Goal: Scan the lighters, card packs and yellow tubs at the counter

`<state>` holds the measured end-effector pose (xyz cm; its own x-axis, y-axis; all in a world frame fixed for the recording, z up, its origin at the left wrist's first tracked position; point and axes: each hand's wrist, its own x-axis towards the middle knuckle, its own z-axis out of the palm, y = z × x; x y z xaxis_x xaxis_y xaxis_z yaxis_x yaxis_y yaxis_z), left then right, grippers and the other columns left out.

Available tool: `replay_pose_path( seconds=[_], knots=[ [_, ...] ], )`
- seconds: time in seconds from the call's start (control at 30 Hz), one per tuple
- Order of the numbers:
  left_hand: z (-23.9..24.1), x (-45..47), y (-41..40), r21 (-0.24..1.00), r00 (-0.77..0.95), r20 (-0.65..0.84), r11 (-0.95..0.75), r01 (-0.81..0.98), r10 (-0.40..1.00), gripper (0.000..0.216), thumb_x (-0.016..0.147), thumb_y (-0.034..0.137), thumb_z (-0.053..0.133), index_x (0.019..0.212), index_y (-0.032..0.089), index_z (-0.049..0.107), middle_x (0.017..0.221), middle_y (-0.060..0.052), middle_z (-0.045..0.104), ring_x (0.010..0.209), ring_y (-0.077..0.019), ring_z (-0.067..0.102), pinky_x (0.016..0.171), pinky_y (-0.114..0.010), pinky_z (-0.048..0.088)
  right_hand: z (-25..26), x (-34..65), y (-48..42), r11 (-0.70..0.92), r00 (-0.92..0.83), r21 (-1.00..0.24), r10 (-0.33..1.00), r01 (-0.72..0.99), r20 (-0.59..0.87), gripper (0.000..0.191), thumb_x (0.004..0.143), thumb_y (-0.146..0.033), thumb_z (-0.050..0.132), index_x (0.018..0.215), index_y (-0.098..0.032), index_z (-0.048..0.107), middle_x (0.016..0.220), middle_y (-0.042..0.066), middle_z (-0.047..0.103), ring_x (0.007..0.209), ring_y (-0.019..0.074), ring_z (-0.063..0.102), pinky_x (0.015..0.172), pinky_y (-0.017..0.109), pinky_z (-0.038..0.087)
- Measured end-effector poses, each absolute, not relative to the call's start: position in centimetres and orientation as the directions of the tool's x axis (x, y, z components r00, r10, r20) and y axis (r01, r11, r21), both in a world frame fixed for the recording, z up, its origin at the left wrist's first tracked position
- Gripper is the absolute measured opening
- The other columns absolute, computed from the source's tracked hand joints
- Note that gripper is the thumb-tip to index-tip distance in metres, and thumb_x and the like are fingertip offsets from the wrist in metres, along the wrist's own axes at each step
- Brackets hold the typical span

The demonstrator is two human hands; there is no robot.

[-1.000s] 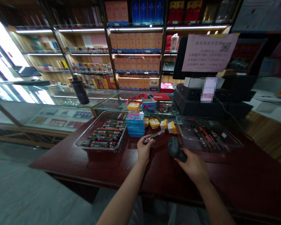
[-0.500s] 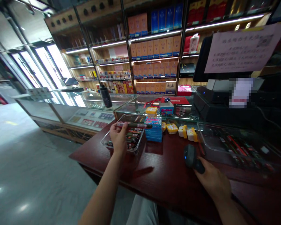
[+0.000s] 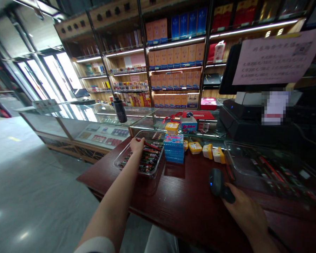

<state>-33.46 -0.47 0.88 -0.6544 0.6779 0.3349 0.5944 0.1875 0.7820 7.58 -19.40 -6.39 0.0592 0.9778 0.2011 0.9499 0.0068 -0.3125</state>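
Observation:
My left hand reaches into a clear plastic tray on the dark red counter, fingers closed on a thin red-and-dark pen that lies over the rows of pens in it. My right hand rests near the counter's front right and grips the handle of a black barcode scanner, whose head points up and left with a small blue light on. A stack of blue boxes stands just right of the tray.
A second clear tray with loose pens lies at the right. Small yellow boxes sit behind the scanner. A black till and monitor with a paper sign stand at the back right. Glass display cases and lit shelves fill the background.
My left hand carried the pen from the counter's middle leftward, over the left tray, and lowered it onto the pens there. My view swung left; the right hand kept the scanner.

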Motion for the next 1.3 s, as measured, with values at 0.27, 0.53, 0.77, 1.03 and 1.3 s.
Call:
replay_pose_path(
  seconds=[0.27, 0.53, 0.77, 1.03, 1.3],
  knots=[
    [0.3, -34.3, -1.3, 0.473, -0.503, 0.401, 0.297, 0.829, 0.766, 0.03, 0.071, 0.026, 0.062, 0.098, 0.016, 0.071, 0.102, -0.015, 0.065, 0.096, -0.0291, 0.058, 0.086, -0.037, 0.043, -6.2, 7.6, -19.5, -0.006, 0.069, -0.317, 0.98, 0.948, 0.186, 0.034, 0.089, -0.044, 0.037, 0.114, -0.03, 0.056, 0.107, 0.002, 0.07, 0.086, 0.0212, 0.068, 0.068, 0.031, 0.047],
    [0.1, -33.6, -1.1, 0.308, -0.337, 0.207, 0.266, 0.914, 0.919, 0.022, 0.075, 0.033, 0.062, 0.091, 0.025, 0.074, 0.097, -0.007, 0.072, 0.094, -0.0271, 0.063, 0.078, -0.034, 0.044, -6.0, 7.6, -19.5, 0.011, 0.052, -0.314, 0.98, 0.949, 0.191, 0.037, 0.089, -0.042, 0.038, 0.118, -0.027, 0.055, 0.108, 0.005, 0.07, 0.087, 0.022, 0.068, 0.069, 0.033, 0.047],
    [1.7, -32.1, -2.2, 0.286, -0.185, 0.439, 0.058, 0.956, 0.879, 0.026, 0.078, 0.029, 0.056, 0.096, 0.019, 0.073, 0.1, -0.009, 0.07, 0.098, -0.0247, 0.061, 0.084, -0.032, 0.045, -6.8, 7.7, -19.3, 0.032, 0.041, -0.297, 0.971, 0.954, 0.237, 0.036, 0.09, -0.04, 0.039, 0.119, -0.027, 0.055, 0.108, 0.003, 0.07, 0.088, 0.0223, 0.068, 0.068, 0.033, 0.046],
    [6.7, -23.8, -3.8, 0.251, 0.024, 0.733, -0.304, 0.919, 0.679, 0.023, 0.081, 0.028, 0.055, 0.093, 0.018, 0.072, 0.091, -0.008, 0.069, 0.089, -0.0233, 0.06, 0.084, -0.035, 0.044, -6.5, 7.6, -19.1, 0.037, 0.056, -0.334, 0.962, 0.942, 0.266, 0.038, 0.084, -0.039, 0.053, 0.119, -0.025, 0.057, 0.105, 0.004, 0.07, 0.089, 0.0217, 0.066, 0.072, 0.031, 0.045],
    [7.7, -9.8, -4.5, 0.208, 0.456, 0.675, -0.743, 0.635, 0.579, 0.017, 0.08, 0.022, 0.058, 0.091, 0.018, 0.071, 0.09, -0.007, 0.068, 0.09, -0.0202, 0.059, 0.085, -0.034, 0.044, -6.8, 7.7, -18.6, 0.018, 0.086, -0.33, 0.951, 0.944, 0.298, 0.038, 0.082, -0.034, 0.056, 0.118, -0.024, 0.06, 0.1, 0.005, 0.07, 0.086, 0.0189, 0.065, 0.073, 0.028, 0.043]
  ],
)
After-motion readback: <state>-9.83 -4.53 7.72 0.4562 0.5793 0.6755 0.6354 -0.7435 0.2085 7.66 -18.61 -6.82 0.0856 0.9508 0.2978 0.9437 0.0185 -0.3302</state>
